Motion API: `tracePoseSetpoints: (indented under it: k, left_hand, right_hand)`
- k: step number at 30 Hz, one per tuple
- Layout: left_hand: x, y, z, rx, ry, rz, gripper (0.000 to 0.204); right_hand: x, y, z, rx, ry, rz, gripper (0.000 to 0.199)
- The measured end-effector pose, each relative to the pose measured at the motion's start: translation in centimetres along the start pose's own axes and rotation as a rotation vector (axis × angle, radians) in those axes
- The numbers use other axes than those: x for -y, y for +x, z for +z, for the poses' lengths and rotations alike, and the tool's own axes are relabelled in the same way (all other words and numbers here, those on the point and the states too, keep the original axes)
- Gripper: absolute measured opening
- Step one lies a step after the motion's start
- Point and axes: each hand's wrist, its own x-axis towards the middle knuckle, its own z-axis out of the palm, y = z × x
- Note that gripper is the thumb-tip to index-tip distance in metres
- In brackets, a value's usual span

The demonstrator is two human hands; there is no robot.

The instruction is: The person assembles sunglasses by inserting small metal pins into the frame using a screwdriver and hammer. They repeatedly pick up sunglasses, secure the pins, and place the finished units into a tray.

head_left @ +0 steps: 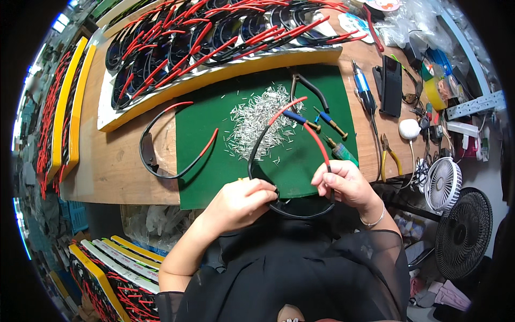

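Note:
My left hand (242, 201) and my right hand (344, 184) grip the two sides of a black curved cable loop with red ends (317, 140), held at the near edge of a green mat (214, 161). The loop's red ends rise over a heap of small silver metal pins (256, 122) on the mat. A second black cable with red ends (166, 173) lies loose at the mat's left edge, apart from both hands.
A long white and yellow tray (225, 67) full of similar cables sits behind the mat. Screwdrivers (332, 123), pliers (387, 155), a black holder (390, 86) and a white round device (410, 129) lie to the right. Two small fans (444, 183) stand past the wooden bench's right edge. More trays sit lower left.

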Motion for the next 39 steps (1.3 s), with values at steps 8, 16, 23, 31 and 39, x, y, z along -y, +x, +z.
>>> tracePoseSetpoints:
  k: [8, 16, 23, 31, 39]
  left_hand:
    - [0.9, -2.2, 3.4, -0.499, -0.883, -0.685, 0.023]
    - [-0.7, 2.2, 5.6, -0.436, -1.534, -0.734, 0.036]
    - [-1.4, 1.2, 5.9, -0.255, -1.732, -0.877, 0.028]
    - [-1.6, 0.6, 6.8, -0.137, -1.800, -0.877, 0.038]
    - [-1.5, 0.7, 6.7, -0.063, -1.734, -0.899, 0.039]
  right_hand:
    - [1.6, -0.8, 2.3, 0.197, -0.448, -0.644, 0.012]
    - [1.4, 0.0, 6.4, 0.494, -0.532, -0.744, 0.016]
    - [3.0, 0.8, 2.0, -0.061, -0.828, -0.626, 0.033]
    - [1.3, 4.8, 3.6, -0.172, -1.024, -0.789, 0.018]
    - [1.8, 4.7, 2.9, -0.226, -0.934, -0.591, 0.011]
